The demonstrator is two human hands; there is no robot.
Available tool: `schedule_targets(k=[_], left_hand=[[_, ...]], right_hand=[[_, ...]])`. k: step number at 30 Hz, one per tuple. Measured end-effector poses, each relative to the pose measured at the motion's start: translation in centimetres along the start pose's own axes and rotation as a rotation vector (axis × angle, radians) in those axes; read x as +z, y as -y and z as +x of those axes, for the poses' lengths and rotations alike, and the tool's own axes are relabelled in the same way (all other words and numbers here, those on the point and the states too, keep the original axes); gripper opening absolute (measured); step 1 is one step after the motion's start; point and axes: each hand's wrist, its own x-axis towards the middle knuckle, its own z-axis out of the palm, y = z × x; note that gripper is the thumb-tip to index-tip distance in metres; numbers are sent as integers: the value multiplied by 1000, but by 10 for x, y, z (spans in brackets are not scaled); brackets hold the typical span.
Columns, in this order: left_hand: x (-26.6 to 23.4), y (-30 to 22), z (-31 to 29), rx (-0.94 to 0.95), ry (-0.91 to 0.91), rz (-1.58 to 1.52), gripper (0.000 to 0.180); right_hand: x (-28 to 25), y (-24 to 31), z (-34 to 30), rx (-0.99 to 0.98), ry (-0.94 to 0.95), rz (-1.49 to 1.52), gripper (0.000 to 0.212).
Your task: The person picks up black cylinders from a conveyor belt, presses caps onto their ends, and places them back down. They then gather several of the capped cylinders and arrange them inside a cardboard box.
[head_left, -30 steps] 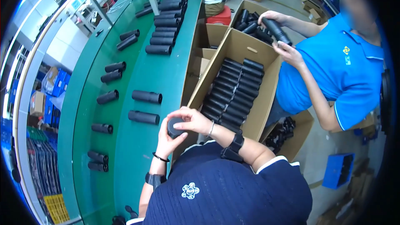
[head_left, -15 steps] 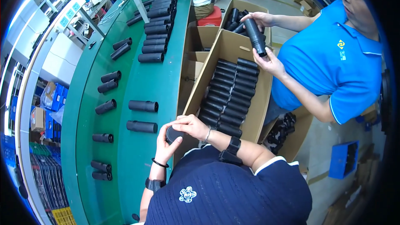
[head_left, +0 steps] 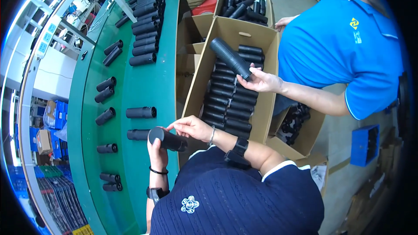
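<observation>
A black cylinder (head_left: pixel 173 141) with a smooth, flat round end lies tilted in my left hand (head_left: pixel 157 157), which is closed around it near that end. My right hand (head_left: pixel 192 128) has bent fingers, with its fingertips against the cylinder's far side. Close beyond my hands, another black cylinder (head_left: pixel 137 135) lies on the green bench, partly hidden by the held one. One more cylinder (head_left: pixel 141 112) lies parallel to it, a little farther off.
The green workbench (head_left: pixel 130 169) carries several cylinders on its left strip and a long row (head_left: pixel 143 48) farther up. Right of it, a cardboard box (head_left: pixel 198 76) holds stacked cylinders. A co-worker's hand (head_left: pixel 261 80) holds a textured cylinder (head_left: pixel 228 56) over the box. A blue crate (head_left: pixel 365 146) stands at right.
The cylinder between my hands has tipped from end-on to lying sideways and moved left. My right hand has slid off its top end. The co-worker's cylinder has moved left over the box.
</observation>
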Motion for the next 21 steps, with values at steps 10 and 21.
schedule_targets(k=[10, 21], left_hand=[[12, -8, 17, -145, -143, -576, 55], [3, 1, 22, -164, -241, -691, 45]], right_hand=[[-41, 7, -23, 84, -124, 98, 26], [-47, -2, -36, 125, -158, 133, 20]])
